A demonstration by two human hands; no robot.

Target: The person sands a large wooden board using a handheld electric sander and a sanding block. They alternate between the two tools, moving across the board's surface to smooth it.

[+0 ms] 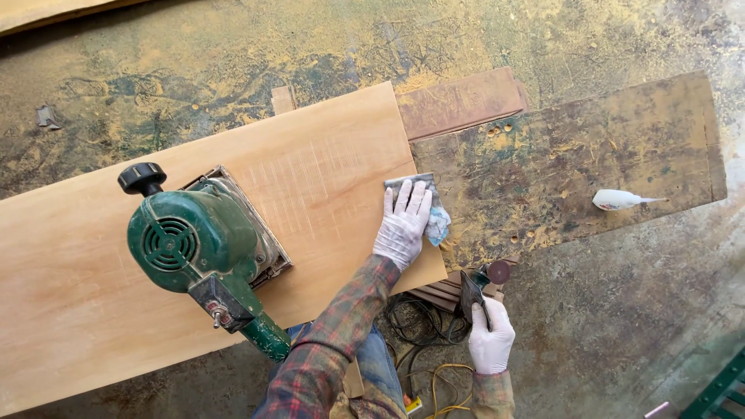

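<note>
My left hand (402,226), in a white glove, lies flat with fingers spread on a grey and blue folded pad (434,211). The pad sits at the right end of a long pale wooden board (93,279). My right hand (491,335), also gloved, is lower and just off the board's end. It grips a small dark flat piece (470,292) that points up from it. A green electric sander (203,242) with a black knob (142,178) rests on the board, left of my left hand, touched by neither hand.
A dark, stained workbench plank (590,155) runs to the right, with a white squeeze bottle (619,200) lying on it. A reddish wood piece (459,101) lies behind the board's end. Black and yellow cables (434,357) trail on the dusty floor. A green metal frame (722,388) shows at bottom right.
</note>
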